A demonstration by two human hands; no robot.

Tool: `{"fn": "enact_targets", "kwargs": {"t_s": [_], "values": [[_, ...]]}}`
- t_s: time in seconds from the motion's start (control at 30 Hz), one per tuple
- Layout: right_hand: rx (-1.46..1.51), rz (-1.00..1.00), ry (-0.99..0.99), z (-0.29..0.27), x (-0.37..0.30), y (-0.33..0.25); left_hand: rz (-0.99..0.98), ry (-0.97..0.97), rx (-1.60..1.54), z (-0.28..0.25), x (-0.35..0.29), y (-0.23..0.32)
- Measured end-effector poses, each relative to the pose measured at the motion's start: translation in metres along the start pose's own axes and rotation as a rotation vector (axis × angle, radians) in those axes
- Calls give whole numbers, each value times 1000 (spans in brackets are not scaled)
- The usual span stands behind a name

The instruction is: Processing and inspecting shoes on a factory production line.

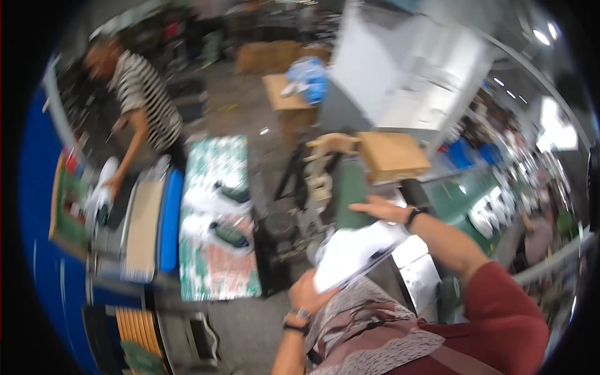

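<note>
A bright white, sheet-like thing (pixel 353 250) lies slantwise in front of my body, too blurred to tell its kind. At its near left end my left hand (pixel 306 292) is closed, fingers curled on its edge. My right hand (pixel 382 208) reaches over its far end with the fingers stretched out, touching or just above a dark green, upright padded piece (pixel 351 190). Whether the right thumb grips the white thing is hidden. To the left, two dark green and white shoes (pixel 230 234) rest on a table with a worn green and white top (pixel 219 281).
A brown cardboard box (pixel 394 156) stands behind my right hand. Pale, knobby machine parts (pixel 319 178) rise beside the green piece. At far left a person in a striped shirt (pixel 147 94) handles a white shoe (pixel 103 190). Further back, a blue bag (pixel 306 81) sits on a carton.
</note>
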State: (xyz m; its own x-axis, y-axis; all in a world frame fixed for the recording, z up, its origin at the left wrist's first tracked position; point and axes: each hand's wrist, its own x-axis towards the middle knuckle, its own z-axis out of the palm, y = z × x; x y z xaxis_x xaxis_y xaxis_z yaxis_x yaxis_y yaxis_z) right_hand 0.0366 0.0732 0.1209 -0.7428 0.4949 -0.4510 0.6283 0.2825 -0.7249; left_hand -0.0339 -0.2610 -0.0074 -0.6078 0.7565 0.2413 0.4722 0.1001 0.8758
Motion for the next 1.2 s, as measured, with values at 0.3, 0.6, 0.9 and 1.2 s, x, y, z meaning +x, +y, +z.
{"fn": "enact_targets", "kwargs": {"t_s": [0.3, 0.6, 0.9, 1.2], "values": [[1791, -70, -54, 84, 33, 12, -216, -254, 569, -48, -110, -13], [1153, -633, 23, 0, -126, 108, -70, -268, 671, 83, 49, 57], [228, 104, 1130, 2, -308, 320, 335, -88, 778, 317, 212, 87], [-81, 488, 1284, 76, -345, 416, 503, -757, 770, 421, 220, 61]]}}
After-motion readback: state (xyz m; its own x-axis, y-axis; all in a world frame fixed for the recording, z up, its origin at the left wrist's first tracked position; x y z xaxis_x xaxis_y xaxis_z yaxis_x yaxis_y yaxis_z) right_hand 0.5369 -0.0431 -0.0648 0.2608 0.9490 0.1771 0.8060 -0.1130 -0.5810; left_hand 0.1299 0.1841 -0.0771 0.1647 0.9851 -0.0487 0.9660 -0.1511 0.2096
